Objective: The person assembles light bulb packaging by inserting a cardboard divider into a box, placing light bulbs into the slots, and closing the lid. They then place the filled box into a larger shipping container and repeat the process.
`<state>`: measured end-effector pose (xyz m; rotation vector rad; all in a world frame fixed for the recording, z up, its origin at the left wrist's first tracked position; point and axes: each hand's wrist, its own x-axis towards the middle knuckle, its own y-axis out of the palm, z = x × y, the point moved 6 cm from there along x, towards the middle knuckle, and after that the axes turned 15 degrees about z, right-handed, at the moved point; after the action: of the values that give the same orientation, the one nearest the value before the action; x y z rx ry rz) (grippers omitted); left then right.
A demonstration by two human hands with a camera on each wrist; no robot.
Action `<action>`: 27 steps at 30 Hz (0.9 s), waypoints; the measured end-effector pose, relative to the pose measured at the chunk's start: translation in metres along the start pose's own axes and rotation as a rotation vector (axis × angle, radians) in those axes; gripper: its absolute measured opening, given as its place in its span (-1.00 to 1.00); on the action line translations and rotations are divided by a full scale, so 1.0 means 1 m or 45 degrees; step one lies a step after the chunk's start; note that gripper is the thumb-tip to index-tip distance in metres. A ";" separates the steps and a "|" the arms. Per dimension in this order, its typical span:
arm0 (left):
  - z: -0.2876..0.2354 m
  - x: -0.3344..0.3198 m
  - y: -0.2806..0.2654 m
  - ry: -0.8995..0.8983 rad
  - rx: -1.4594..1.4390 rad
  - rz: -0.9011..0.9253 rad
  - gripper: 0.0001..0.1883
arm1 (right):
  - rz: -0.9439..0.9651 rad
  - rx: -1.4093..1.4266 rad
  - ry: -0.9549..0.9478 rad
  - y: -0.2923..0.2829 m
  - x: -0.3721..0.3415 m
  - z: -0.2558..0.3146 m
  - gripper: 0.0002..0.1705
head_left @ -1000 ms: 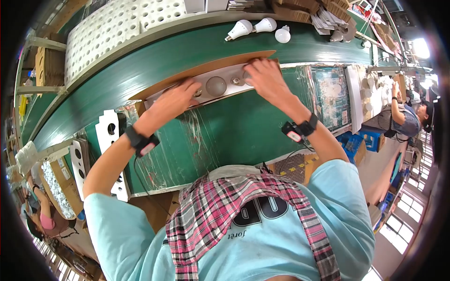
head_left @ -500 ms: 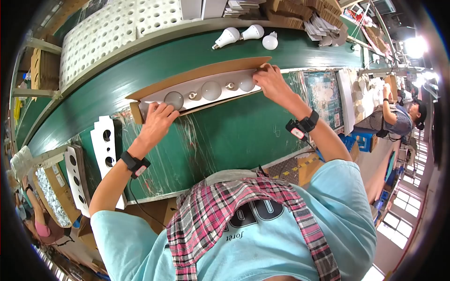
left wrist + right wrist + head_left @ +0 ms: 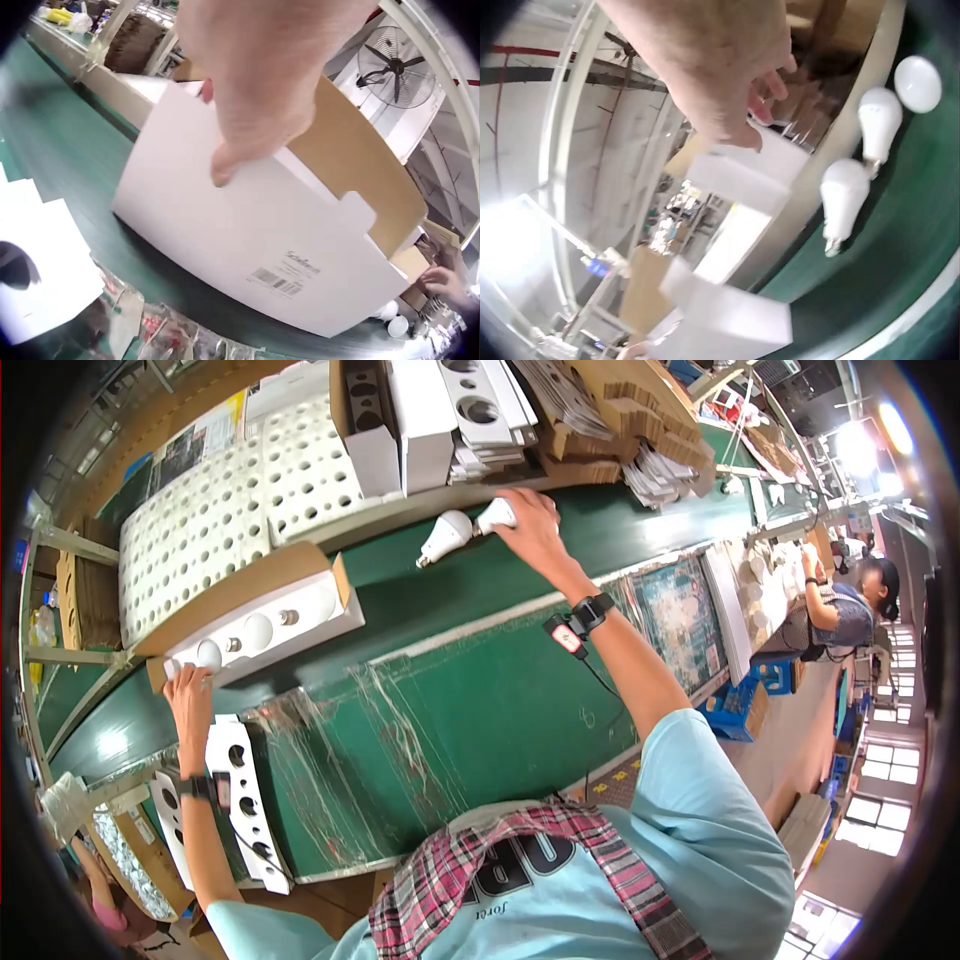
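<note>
My left hand (image 3: pixel 188 705) grips the left end of a long, open-lidded box (image 3: pixel 330 628), white inside, with bulbs (image 3: pixel 257 631) in its insert. In the left wrist view the thumb of that hand (image 3: pixel 259 90) lies on the outer white wall of the box (image 3: pixel 202 217). My right hand (image 3: pixel 532 538) is over the loose bulbs on the green surface, partly covering one white bulb (image 3: pixel 495 516); another bulb (image 3: pixel 447 535) lies beside it. The right wrist view has the right hand (image 3: pixel 712 67) with fingers spread, apart from three bulbs (image 3: pixel 845 196); whether it touches one cannot be told.
A white perforated tray (image 3: pixel 310 480) and stacked cardboard inserts (image 3: pixel 480 405) stand behind the green belt. White inserts with holes (image 3: pixel 245 800) lie at the near left. A patterned panel (image 3: pixel 680 620) is at the right, and another person (image 3: pixel 845 605) sits beyond it.
The box has moved left along the belt with my left hand at its end. My right hand has let go of the box's right end and moved back to the loose bulbs.
</note>
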<state>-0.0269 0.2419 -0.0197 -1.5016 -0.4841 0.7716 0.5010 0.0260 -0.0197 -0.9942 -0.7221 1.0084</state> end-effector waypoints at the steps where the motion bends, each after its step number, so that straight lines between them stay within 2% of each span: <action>1: -0.020 -0.007 -0.024 -0.044 -0.022 -0.137 -0.70 | 0.091 0.035 0.242 0.008 0.003 -0.032 -0.37; 3: -0.063 -0.020 -0.055 0.059 -0.113 -0.433 -0.63 | 0.235 0.217 0.638 0.038 0.009 -0.102 -0.19; 5: -0.144 -0.017 -0.073 0.303 -0.637 -0.373 -0.65 | 0.303 0.403 0.847 0.078 0.019 -0.159 -0.07; 7: -0.223 0.011 -0.061 0.606 -0.849 -0.097 -0.55 | 0.271 0.319 0.763 0.086 0.026 -0.151 -0.03; 8: -0.252 0.035 -0.047 0.656 -0.947 -0.021 -0.51 | 0.251 0.289 0.741 0.085 0.031 -0.139 -0.01; 10: -0.289 0.092 -0.008 0.608 -1.050 0.043 -0.30 | 0.568 0.244 0.704 0.090 0.044 -0.121 0.09; 11: -0.304 0.121 0.008 0.521 -1.064 0.049 -0.21 | 0.613 0.235 0.681 0.090 0.048 -0.114 0.10; 12: -0.317 0.146 0.022 0.507 -0.918 -0.100 -0.13 | 0.664 0.220 0.662 0.090 0.048 -0.108 0.11; 14: -0.338 0.183 0.068 0.366 -1.043 -0.107 -0.04 | 0.787 0.210 0.600 0.093 0.053 -0.104 0.12; 15: -0.346 0.187 0.069 0.287 -0.978 -0.140 -0.06 | 0.850 0.215 0.621 0.089 0.053 -0.096 0.15; 17: -0.353 0.196 0.084 0.164 -0.958 -0.137 -0.14 | 0.793 0.206 0.566 0.093 0.048 -0.093 0.09; 18: -0.355 0.193 0.085 0.171 -1.088 -0.184 -0.27 | 0.783 0.195 0.529 0.093 0.042 -0.088 0.03; 20: -0.358 0.183 0.090 0.207 -1.242 -0.131 -0.37 | 0.684 0.231 0.447 0.096 0.025 -0.081 -0.07; 22: -0.359 0.168 0.080 0.451 -1.649 0.009 -0.42 | 0.622 0.274 0.346 0.099 0.009 -0.060 -0.16; 24: -0.357 0.141 0.083 0.251 -1.748 -0.066 -0.41 | 0.560 0.412 0.237 0.100 -0.009 -0.043 -0.22; 25: -0.352 0.127 0.084 0.252 -1.760 -0.094 -0.39 | 0.517 0.523 0.224 0.102 -0.019 -0.037 -0.27; 27: -0.328 0.091 0.081 0.257 -1.840 -0.114 -0.35 | 0.616 0.708 0.233 0.105 -0.039 -0.013 -0.35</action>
<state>0.2575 0.0701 -0.1294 -2.8017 -1.0474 0.0757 0.4608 0.0060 -0.1230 -0.7627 -0.0229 1.4159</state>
